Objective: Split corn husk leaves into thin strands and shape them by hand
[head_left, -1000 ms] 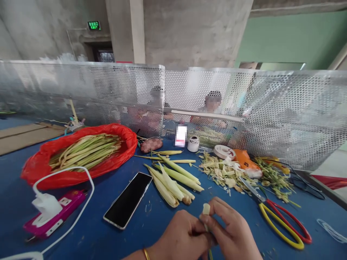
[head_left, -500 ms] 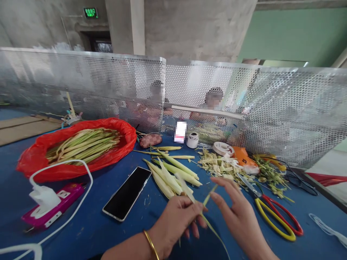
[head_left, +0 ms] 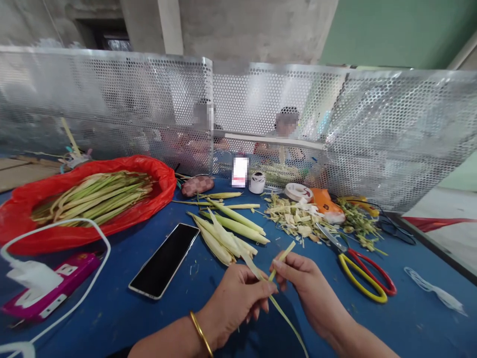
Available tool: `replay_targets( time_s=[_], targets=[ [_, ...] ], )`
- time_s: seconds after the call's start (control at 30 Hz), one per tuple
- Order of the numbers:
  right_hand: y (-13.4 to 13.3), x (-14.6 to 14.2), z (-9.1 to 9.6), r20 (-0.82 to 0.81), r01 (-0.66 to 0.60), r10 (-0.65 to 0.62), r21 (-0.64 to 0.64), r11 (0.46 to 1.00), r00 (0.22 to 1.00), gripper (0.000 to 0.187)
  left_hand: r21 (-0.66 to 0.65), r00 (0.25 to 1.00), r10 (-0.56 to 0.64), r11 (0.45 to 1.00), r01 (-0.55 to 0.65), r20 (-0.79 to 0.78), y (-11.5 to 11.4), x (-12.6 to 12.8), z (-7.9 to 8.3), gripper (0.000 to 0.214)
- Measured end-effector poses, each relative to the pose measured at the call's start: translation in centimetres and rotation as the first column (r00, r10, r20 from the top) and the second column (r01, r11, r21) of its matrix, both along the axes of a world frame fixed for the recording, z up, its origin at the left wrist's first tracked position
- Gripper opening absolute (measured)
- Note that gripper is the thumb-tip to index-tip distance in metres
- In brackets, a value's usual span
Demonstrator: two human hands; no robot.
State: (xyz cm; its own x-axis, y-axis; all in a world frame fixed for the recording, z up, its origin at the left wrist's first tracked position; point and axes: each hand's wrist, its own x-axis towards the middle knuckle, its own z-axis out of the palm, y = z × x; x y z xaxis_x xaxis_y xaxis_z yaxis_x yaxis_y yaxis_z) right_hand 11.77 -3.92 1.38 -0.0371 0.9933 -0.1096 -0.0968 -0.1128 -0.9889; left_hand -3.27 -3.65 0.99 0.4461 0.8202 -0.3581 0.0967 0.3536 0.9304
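Left hand (head_left: pixel 238 298): pinched a pale strip (head_left: pixel 250 263) between thumb and fingers, low at the centre, above the desk (head_left: pixel 402 328).
Right hand (head_left: pixel 301 273): gripped a short green strip (head_left: pixel 286 251) between thumb and fingers, close beside the left fingertips, with the tip pointing up and away.
Thin tail (head_left: pixel 286 318): hung from the left fingertips toward the near edge of view; could not be told as separate from, or joined to, the pieces above.
Red plastic bag (head_left: pixel 163 188): lay wide open at the left, with crumpled sides around a loose bundle of long green and straw-coloured strips (head_left: pixel 100 199).
Checkered pouch (head_left: pixel 198 185): lay right of the bag, near the perforated screen (head_left: pixel 283 84); showed only the outside.
White round pot (head_left: pixel 257 184): stood upright behind the husks (head_left: pixel 244 228); gave no clear view inside.
Orange packet (head_left: pixel 324 201): lay beside the tape roll (head_left: pixel 298 192), behind dry scraps (head_left: pixel 294 219); gave no sight of contents.
Magenta power strip (head_left: pixel 80 266): carried a white charger (head_left: pixel 33 276), just in front of the bag.
Dark phone (head_left: pixel 164 261): lay flat between power strip and husks.
Scissors (head_left: pixel 352 278): lay right of the right hand, blades toward the scraps.
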Motion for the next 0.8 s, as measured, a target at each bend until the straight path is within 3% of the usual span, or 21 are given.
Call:
replay_targets(
  time_s=[0.1, 0.2, 0.23, 0.3, 0.37, 0.43, 0.5, 0.6, 0.7, 0.8],
  targets=[
    [0.3, 0.1, -0.4, 0.052, 0.028, -0.029, 0.022, 0.999, 0.998, 0.033, -0.032, 1.000, 0.024, 0.999, -0.024, 0.005, 0.0, 0.1, -0.2, 0.028],
    [0.8, 0.9, -1.0, 0.272, 0.038, -0.070, 0.119, 0.992, 0.960, 0.034, -0.049, 0.997, 0.071, 0.996, -0.070, 0.015, 0.0, 0.3, -0.5, 0.034],
    [0.9, 1.3, -1.1, 0.373, 0.066, -0.138, 0.200, 0.977, 0.917, 0.034, -0.039, 0.996, 0.083, 0.996, -0.082, 0.019, 0.0, 0.3, -0.6, 0.037],
    [0.9, 1.9, -0.9, 0.527, 0.122, -0.372, 0.449, 0.885, 0.764, 0.036, 0.002, 0.996, 0.083, 0.997, -0.084, 0.030, -0.1, 0.3, -0.4, 0.042],
    [0.6, 2.3, -0.4, 0.612, 0.009, -0.498, 0.625, 0.780, 0.615, 0.031, 0.078, 0.998, 0.049, 0.996, -0.051, 0.030, -0.2, 0.2, 0.0, 0.043],
    [0.2, 2.1, 0.1, 0.709, -0.204, -0.436, 0.623, 0.755, 0.554, 0.017, 0.202, 1.000, 0.002, 0.979, 0.001, -0.015, -0.3, 0.1, 0.3, 0.041],
    [-0.1, 1.5, 0.4, 0.780, -0.329, -0.283, 0.522, 0.787, 0.559, 0.016, 0.317, 0.995, -0.040, 0.946, 0.065, -0.087, -0.5, 0.0, 0.3, 0.041],
    [-0.3, 0.7, 0.3, 0.759, -0.311, -0.134, 0.412, 0.856, 0.637, 0.021, 0.336, 0.985, -0.094, 0.931, 0.139, -0.148, -0.7, 0.1, -0.1, 0.042],
    [-0.3, 0.4, -0.1, 0.726, -0.279, -0.135, 0.419, 0.864, 0.674, 0.026, 0.257, 0.989, -0.089, 0.959, 0.118, -0.122, -0.8, 0.4, -0.4, 0.044],
    [-0.5, 0.4, -0.1, 0.723, -0.289, -0.241, 0.526, 0.800, 0.648, 0.022, 0.229, 0.988, -0.059, 0.969, 0.091, -0.143, -0.9, 0.5, 0.0, 0.042]
  ],
)
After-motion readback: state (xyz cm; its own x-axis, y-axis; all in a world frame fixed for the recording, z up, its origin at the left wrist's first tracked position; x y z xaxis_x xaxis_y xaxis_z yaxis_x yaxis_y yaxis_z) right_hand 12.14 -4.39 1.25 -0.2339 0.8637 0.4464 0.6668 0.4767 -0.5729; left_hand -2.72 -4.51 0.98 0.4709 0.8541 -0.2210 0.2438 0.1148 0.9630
